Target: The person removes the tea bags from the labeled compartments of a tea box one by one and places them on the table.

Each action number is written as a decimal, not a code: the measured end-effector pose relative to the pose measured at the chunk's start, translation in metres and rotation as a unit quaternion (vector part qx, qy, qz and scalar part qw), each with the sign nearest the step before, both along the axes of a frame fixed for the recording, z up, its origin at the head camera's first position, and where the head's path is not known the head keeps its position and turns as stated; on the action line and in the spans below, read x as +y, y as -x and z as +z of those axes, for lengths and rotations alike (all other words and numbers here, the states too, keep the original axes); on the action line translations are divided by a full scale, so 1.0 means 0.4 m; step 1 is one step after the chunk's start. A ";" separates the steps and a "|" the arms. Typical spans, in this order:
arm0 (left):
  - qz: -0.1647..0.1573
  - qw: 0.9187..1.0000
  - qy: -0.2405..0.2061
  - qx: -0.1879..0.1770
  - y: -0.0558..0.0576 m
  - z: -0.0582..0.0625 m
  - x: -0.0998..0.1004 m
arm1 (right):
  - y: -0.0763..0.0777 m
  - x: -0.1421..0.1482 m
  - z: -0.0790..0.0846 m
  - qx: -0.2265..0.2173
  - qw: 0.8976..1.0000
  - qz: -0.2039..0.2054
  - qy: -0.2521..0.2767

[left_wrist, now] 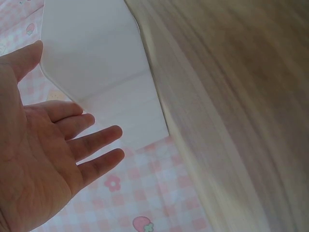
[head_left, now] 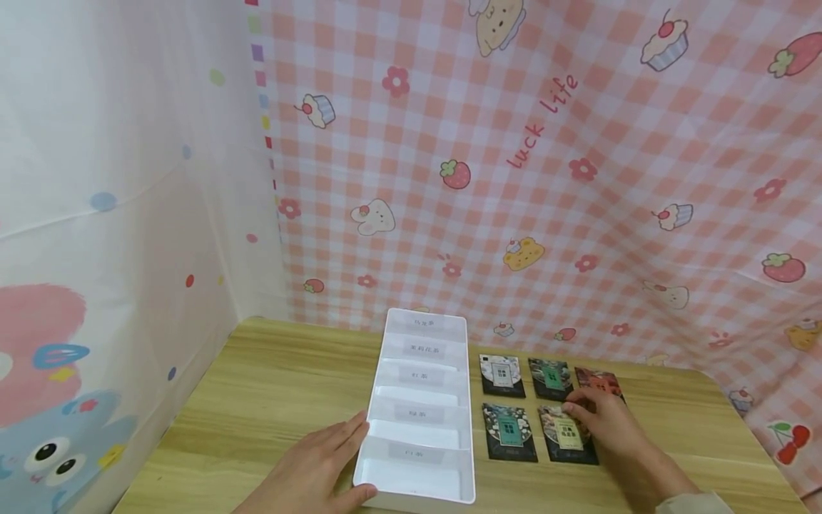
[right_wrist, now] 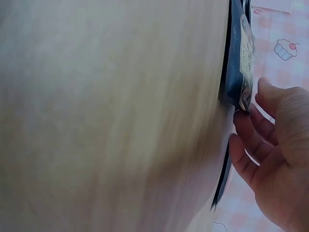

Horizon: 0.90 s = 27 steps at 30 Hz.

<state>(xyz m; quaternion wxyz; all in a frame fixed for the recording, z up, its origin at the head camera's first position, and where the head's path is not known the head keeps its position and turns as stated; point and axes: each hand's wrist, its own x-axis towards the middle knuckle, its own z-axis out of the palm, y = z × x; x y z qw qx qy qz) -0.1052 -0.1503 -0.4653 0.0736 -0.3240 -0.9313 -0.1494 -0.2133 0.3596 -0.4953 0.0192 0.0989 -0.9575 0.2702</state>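
Note:
A long white box (head_left: 472,428) with several compartments, each bearing a label, stands in front of me. My left hand (head_left: 315,460) touches its near left corner, fingers along the side wall and thumb at the front. In the left wrist view those fingers (left_wrist: 99,142) are spread and fairly straight beside the white wall (left_wrist: 96,53). My right hand (head_left: 606,421) is over the right edge of a black sachet with a pale yellow label (head_left: 565,439). In the right wrist view, fingertips are right at the end of that sachet (right_wrist: 236,63), with the thumb apart from it.
Near the right hand lie other flat sachets: a white-label one (head_left: 502,375), a green one (head_left: 551,378), a red one (head_left: 600,380) and a teal-label one (head_left: 509,432). All rest on the wooden table (head_left: 289,378). A checked curtain (head_left: 411,250) hangs behind it.

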 end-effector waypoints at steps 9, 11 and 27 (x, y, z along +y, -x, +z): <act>-0.002 1.000 0.000 -0.003 0.002 -0.001 0.001 | -0.022 0.023 0.019 0.031 0.999 -0.010 -0.001; -0.002 1.000 0.001 -0.004 0.002 0.000 -0.001 | -0.030 0.027 0.026 0.040 0.999 -0.010 0.005; 0.016 0.999 -0.031 -0.015 0.003 0.033 -0.037 | -0.068 0.055 0.090 0.123 0.992 -0.035 0.010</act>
